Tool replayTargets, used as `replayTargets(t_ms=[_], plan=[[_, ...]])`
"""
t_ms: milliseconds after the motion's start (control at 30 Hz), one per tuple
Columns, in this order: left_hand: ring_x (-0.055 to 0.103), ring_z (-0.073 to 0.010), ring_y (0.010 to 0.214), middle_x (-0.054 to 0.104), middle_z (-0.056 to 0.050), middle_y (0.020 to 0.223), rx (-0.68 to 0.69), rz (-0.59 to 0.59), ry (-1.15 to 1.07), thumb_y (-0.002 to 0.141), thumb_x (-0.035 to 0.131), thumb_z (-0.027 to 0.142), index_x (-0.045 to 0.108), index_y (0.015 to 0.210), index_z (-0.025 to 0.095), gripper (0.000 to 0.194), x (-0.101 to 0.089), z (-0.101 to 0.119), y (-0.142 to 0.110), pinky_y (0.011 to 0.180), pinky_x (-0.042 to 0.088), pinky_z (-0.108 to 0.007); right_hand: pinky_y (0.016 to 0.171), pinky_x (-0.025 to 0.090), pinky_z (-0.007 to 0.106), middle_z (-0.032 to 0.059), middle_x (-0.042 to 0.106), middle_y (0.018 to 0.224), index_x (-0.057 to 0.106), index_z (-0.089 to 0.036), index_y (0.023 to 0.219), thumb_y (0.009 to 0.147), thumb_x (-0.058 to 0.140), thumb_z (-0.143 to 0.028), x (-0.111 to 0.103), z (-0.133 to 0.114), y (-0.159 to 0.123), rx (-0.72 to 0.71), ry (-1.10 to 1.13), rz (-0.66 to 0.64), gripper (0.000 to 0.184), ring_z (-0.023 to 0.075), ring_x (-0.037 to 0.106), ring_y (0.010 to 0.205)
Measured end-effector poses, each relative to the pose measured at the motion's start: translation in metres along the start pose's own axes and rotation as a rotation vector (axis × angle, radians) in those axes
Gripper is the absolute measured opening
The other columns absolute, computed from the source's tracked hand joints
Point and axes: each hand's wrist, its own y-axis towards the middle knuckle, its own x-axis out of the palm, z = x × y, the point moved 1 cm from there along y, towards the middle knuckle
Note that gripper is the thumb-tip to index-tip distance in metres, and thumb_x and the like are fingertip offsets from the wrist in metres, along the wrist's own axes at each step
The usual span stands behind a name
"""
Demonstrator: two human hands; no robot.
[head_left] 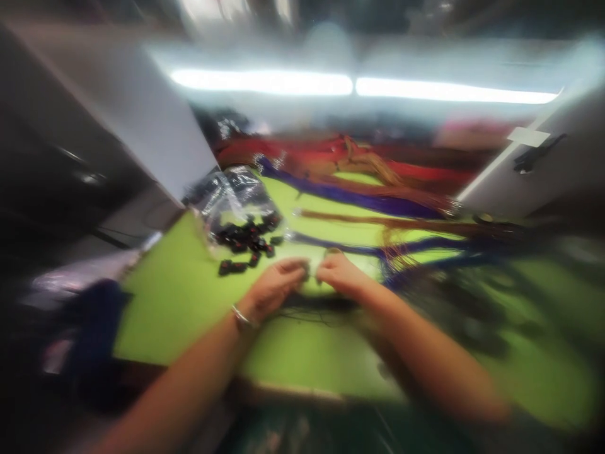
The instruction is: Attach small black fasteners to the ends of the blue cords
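Glossy, crinkled clear plastic bag (pixel 242 186).

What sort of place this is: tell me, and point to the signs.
Probably a workshop bench for wiring work: bundles of coloured wire lie across a green tabletop, with small black parts on it and bright tube lights above.

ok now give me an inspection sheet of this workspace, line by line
Surface: green worktop, blurred toward its edges
Work items: loose black parts on the worktop, beyond the left hand
Clutter: clear plastic bag by the black parts
Hands: left hand and right hand near each other, fingers curled in; blur hides what they hold
Cables: purple bundle, brown bundle and blue bundle beyond the hands
Surroundings: lit tubes above, pale panels either side
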Motion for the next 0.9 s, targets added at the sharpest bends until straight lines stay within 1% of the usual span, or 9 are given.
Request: replayTargets(t_ms=[133, 267, 400, 467, 567, 633, 733, 800, 900], plan=[[0.054, -0.0077, 0.064, 0.066, -0.005, 0.083, 0.041, 0.013, 0.084, 0.062, 0.078, 0.019, 0.071, 0.094, 0.015, 0.033, 0.002, -0.001, 0.000, 0.058, 0.041, -0.020, 0.039, 0.023, 0.022, -0.0066, 0.033, 0.037, 0.061, -0.014, 0.051, 0.062, 0.050, -0.021, -0.001, 0.001, 0.000, 0.034, 0.022, -0.031, 0.016, 0.0061, 0.030, 0.039], [0.053, -0.0090, 0.062, 0.066, -0.004, 0.075, 0.147, -0.011, 0.225, 0.064, 0.076, 0.021, 0.071, 0.092, 0.015, 0.029, 0.004, -0.004, 0.001, 0.055, 0.040, -0.021, 0.036, 0.021, 0.020, -0.0077, 0.031, 0.035, 0.058, -0.015, 0.052, 0.064, 0.051, -0.022, -0.002, 0.001, -0.001, 0.076, 0.092, -0.077, 0.016, 0.0049, 0.028, 0.034], [0.053, -0.0093, 0.062, 0.066, -0.005, 0.076, 0.165, -0.006, 0.197, 0.066, 0.074, 0.023, 0.069, 0.091, 0.014, 0.027, 0.005, -0.005, 0.002, 0.054, 0.039, -0.020, 0.033, 0.022, 0.019, -0.0084, 0.033, 0.033, 0.054, -0.016, 0.054, 0.069, 0.051, -0.024, -0.003, -0.003, -0.005, 0.098, 0.195, -0.068, 0.017, 0.0056, 0.030, 0.030], [0.052, -0.0079, 0.061, 0.064, -0.004, 0.078, 0.129, 0.027, 0.141, 0.066, 0.075, 0.023, 0.068, 0.092, 0.014, 0.028, 0.004, -0.005, 0.003, 0.054, 0.039, -0.020, 0.036, 0.028, 0.019, -0.0063, 0.042, 0.037, 0.053, -0.016, 0.053, 0.069, 0.053, -0.024, -0.004, -0.002, -0.004, 0.057, 0.181, -0.010, 0.018, 0.0061, 0.038, 0.033], [0.052, -0.0063, 0.060, 0.062, -0.003, 0.077, 0.079, 0.063, 0.033, 0.064, 0.076, 0.021, 0.067, 0.092, 0.014, 0.030, 0.002, -0.003, 0.003, 0.054, 0.040, -0.019, 0.043, 0.035, 0.018, -0.0033, 0.055, 0.049, 0.057, -0.014, 0.061, 0.071, 0.053, -0.022, -0.003, 0.002, -0.001, -0.051, 0.105, 0.109, 0.013, 0.0060, 0.045, 0.040], [0.052, -0.0059, 0.060, 0.061, -0.002, 0.075, 0.050, 0.055, -0.023, 0.063, 0.077, 0.021, 0.067, 0.093, 0.013, 0.032, 0.001, -0.002, 0.004, 0.054, 0.041, -0.018, 0.049, 0.036, 0.018, -0.0024, 0.058, 0.055, 0.060, -0.014, 0.064, 0.071, 0.052, -0.020, -0.001, 0.006, 0.003, -0.179, 0.017, 0.201, 0.012, 0.0060, 0.046, 0.046], [0.052, -0.0054, 0.059, 0.060, -0.002, 0.074, 0.024, 0.052, -0.057, 0.062, 0.078, 0.020, 0.067, 0.093, 0.013, 0.034, -0.001, -0.001, 0.004, 0.053, 0.041, -0.017, 0.055, 0.034, 0.019, -0.0019, 0.056, 0.056, 0.059, -0.014, 0.060, 0.072, 0.051, -0.018, 0.003, 0.010, 0.006, -0.346, -0.111, 0.302, 0.015, 0.0069, 0.045, 0.054], [0.052, -0.0054, 0.058, 0.061, -0.001, 0.074, 0.022, 0.064, -0.055, 0.061, 0.078, 0.019, 0.067, 0.092, 0.013, 0.034, -0.001, -0.001, 0.004, 0.054, 0.042, -0.017, 0.054, 0.032, 0.020, -0.0027, 0.053, 0.053, 0.057, -0.014, 0.057, 0.072, 0.050, -0.017, 0.003, 0.010, 0.007, -0.341, -0.105, 0.296, 0.016, 0.0070, 0.043, 0.054], [0.054, -0.0066, 0.060, 0.062, -0.002, 0.075, 0.041, 0.072, -0.018, 0.061, 0.078, 0.018, 0.067, 0.091, 0.014, 0.032, 0.000, -0.001, 0.004, 0.055, 0.043, -0.018, 0.050, 0.031, 0.019, -0.0041, 0.047, 0.051, 0.056, -0.014, 0.055, 0.070, 0.052, -0.018, 0.000, 0.008, 0.006, -0.205, -0.011, 0.211, 0.016, 0.0070, 0.040, 0.052]])
